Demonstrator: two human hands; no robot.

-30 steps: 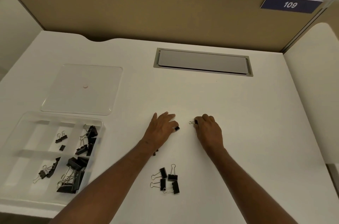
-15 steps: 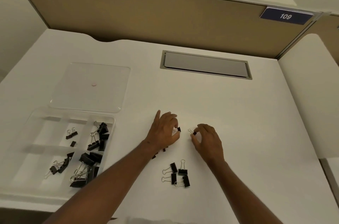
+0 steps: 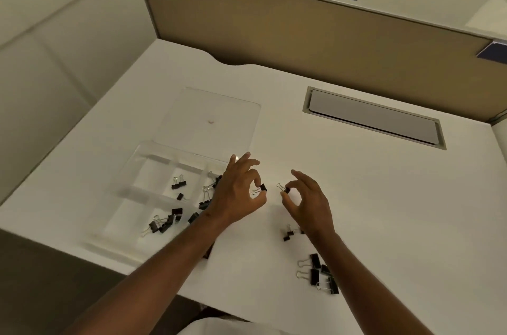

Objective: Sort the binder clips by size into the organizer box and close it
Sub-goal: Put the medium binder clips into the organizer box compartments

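Note:
My left hand [image 3: 236,192] pinches a small black binder clip [image 3: 262,188] between thumb and forefinger, just above the white desk. My right hand [image 3: 307,203] pinches another small binder clip [image 3: 285,190] a little to the right of it. The clear organizer box [image 3: 142,192] lies open to the left, with clips in several compartments; my left hand hides its right edge. Its clear lid [image 3: 214,120] lies flat behind it. Medium clips [image 3: 318,273] sit in a loose group near the desk's front edge, and small clips [image 3: 288,234] lie under my right wrist.
A grey cable hatch [image 3: 373,117] is set into the desk [image 3: 384,197] at the back right. A tan partition [image 3: 301,38] runs along the desk's far side. The desk's front edge lies close below the box and the medium clips.
Both hands have lifted their small clips off the desk and hold them pinched in the air. The view has swung left, so the box now sits closer to my left hand.

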